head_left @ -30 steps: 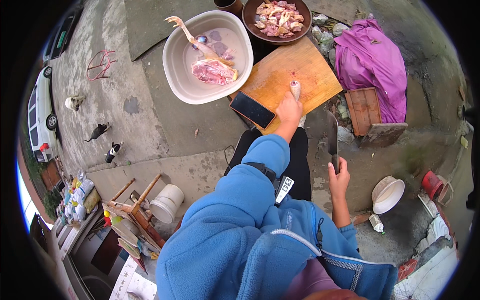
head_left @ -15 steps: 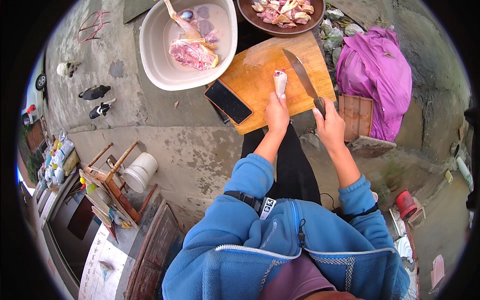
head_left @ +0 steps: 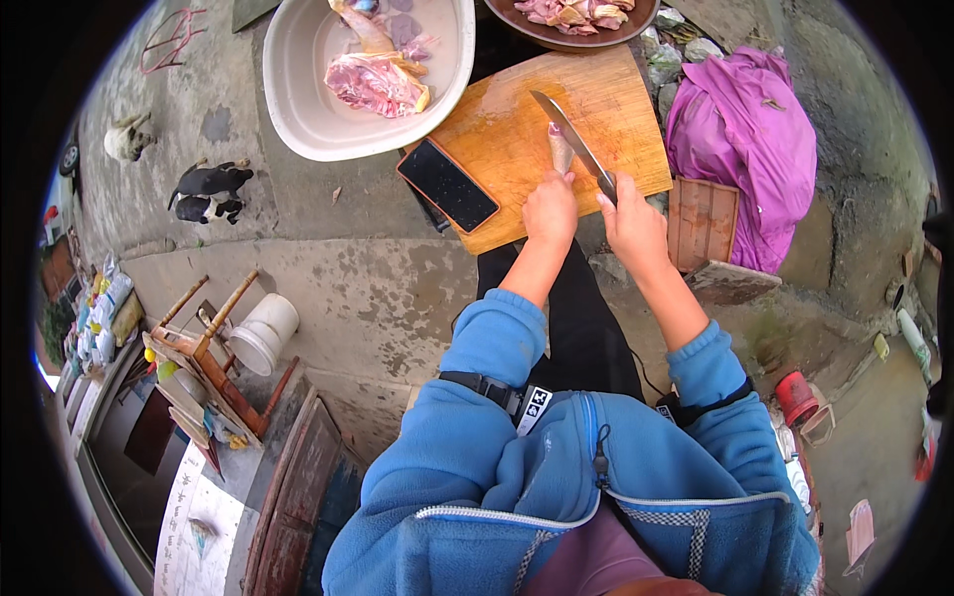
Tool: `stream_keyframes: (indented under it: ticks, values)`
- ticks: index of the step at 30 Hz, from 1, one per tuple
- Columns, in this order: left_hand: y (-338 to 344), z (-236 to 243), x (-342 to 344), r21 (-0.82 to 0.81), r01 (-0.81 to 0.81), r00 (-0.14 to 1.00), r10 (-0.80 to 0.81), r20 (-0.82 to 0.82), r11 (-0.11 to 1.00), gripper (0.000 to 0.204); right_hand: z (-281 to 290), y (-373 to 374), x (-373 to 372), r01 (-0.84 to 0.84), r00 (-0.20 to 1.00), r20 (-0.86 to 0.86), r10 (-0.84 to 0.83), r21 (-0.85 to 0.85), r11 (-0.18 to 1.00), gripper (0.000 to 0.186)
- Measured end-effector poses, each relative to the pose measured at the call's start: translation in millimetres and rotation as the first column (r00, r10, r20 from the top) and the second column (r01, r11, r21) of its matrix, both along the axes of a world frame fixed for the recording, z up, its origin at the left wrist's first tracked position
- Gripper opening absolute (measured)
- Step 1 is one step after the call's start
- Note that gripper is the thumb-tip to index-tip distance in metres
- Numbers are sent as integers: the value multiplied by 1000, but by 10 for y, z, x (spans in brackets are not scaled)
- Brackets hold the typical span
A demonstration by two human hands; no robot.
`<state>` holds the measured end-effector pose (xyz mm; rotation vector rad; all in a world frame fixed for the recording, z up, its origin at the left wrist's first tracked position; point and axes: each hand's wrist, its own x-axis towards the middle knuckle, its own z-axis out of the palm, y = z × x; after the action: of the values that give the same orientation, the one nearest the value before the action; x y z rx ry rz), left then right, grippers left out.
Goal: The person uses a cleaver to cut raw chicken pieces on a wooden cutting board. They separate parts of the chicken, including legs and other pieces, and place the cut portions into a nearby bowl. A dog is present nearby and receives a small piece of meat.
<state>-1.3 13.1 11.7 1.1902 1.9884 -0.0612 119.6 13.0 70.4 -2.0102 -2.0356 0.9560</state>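
My left hand (head_left: 550,211) is closed around the thin end of a raw chicken drumstick (head_left: 560,152), its cut end pointing away from me over the wooden cutting board (head_left: 497,111). In my right hand (head_left: 636,224) is the dark handle of a long kitchen knife (head_left: 579,145). The blade slants up and to the left, right beside the drumstick; whether it touches the meat I cannot tell. A black smartphone (head_left: 447,186) lies on the board's left part. Beyond it, a white basin (head_left: 298,129) holds a large piece of raw chicken (head_left: 373,85).
A brown round pan (head_left: 596,42) of cut chicken stands past the board. Purple cloth (head_left: 745,149) covers something on the right, by a reddish-brown slab (head_left: 703,223). On the left are two dogs (head_left: 211,189), a wooden stool (head_left: 214,372) and a white bucket (head_left: 263,333).
The knife has swung left, close against the drumstick. My left hand and the drumstick have tilted slightly. At left, the dogs have shifted, and the whole view has moved a little.
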Motion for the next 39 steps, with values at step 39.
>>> stream_keyframes:
  ticks: [39]
  values:
    - [16,-16,0,-53,-12,999,15,50,999,40,-321,95,-267,5,994,113,-2,-29,1000,33]
